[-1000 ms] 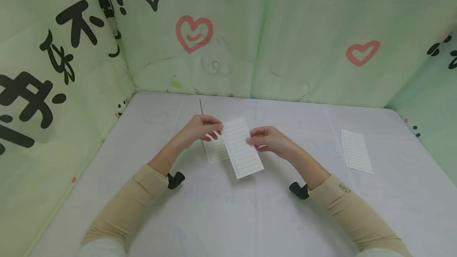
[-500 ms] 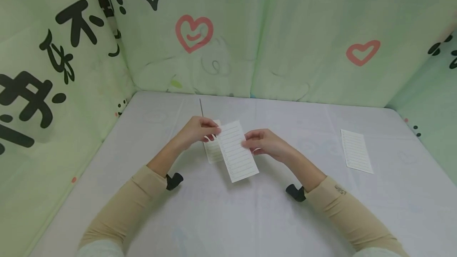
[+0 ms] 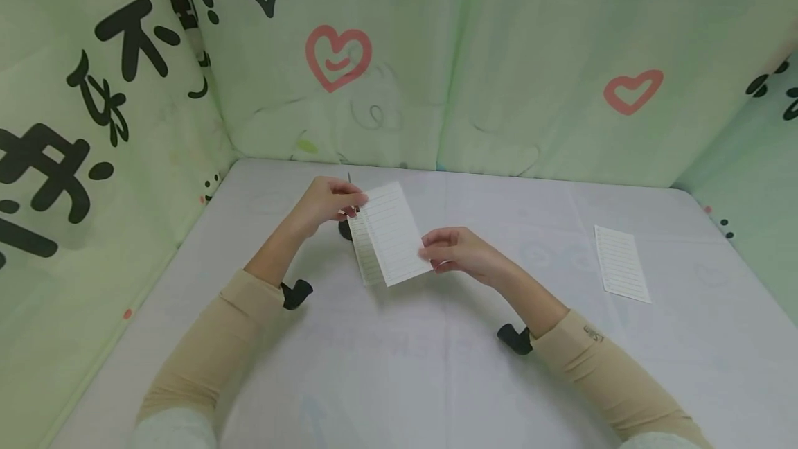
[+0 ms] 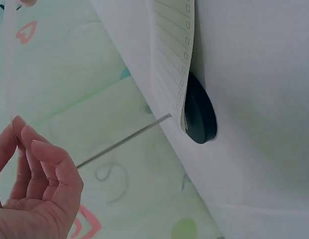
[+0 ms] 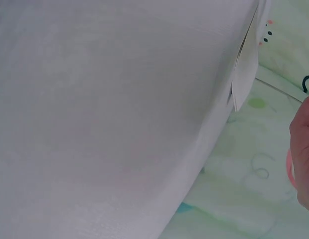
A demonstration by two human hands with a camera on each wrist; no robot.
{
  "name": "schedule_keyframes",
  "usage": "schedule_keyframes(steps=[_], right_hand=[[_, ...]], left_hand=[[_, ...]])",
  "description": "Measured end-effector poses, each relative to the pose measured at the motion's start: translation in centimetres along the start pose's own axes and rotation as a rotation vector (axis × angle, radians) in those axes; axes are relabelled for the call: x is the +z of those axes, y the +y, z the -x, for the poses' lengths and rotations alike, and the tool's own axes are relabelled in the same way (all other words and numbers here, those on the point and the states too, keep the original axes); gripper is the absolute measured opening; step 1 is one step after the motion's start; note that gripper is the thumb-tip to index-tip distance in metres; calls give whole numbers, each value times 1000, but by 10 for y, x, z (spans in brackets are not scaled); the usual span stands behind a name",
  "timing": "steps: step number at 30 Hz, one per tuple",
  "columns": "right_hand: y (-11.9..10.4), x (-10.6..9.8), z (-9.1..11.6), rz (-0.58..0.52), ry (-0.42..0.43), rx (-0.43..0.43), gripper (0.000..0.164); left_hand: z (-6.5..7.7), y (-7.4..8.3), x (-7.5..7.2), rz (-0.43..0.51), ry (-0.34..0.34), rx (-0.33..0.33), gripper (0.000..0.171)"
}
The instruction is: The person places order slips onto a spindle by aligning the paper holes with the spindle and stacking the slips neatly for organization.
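Observation:
Both hands hold one white lined paper slip [image 3: 394, 238] in the air. My left hand [image 3: 327, 205] pinches its upper left corner, while my right hand [image 3: 461, 251] pinches its lower right edge. Behind and below it is a bill spike, with a round black base [image 4: 200, 110] and a thin upright metal rod [image 4: 124, 141]. Another lined slip [image 4: 170, 55] is at the spike, tilted against the base, and the held slip partly covers it in the head view. The rod rises behind my left hand in the left wrist view.
A further lined slip [image 3: 622, 263] lies flat on the right of the white-covered table [image 3: 386, 373]. Green printed curtains [image 3: 499, 54] stand along the table's back and sides. Black wrist mounts [image 3: 515, 339] stick out under both sleeves.
My left hand has moved up and to the left, bringing the held slip further back over the spike. The black base now shows beside the slips. The right hand has shifted slightly left.

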State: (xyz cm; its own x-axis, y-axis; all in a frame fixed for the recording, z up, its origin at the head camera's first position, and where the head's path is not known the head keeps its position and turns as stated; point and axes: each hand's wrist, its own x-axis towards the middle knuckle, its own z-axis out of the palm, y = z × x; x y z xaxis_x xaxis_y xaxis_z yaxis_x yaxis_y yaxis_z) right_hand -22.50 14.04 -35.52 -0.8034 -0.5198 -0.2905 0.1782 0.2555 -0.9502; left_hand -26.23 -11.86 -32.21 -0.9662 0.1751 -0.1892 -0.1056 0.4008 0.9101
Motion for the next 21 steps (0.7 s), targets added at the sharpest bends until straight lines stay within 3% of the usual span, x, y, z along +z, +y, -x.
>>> schedule_keyframes(steps=[10, 21], right_hand=[[-7, 4, -18, 45, 78, 42, 34], [-19, 9, -38, 11, 111, 66, 29]], left_hand=[[-11, 6, -18, -37, 90, -12, 30], [-24, 10, -29, -17, 165, -16, 28]])
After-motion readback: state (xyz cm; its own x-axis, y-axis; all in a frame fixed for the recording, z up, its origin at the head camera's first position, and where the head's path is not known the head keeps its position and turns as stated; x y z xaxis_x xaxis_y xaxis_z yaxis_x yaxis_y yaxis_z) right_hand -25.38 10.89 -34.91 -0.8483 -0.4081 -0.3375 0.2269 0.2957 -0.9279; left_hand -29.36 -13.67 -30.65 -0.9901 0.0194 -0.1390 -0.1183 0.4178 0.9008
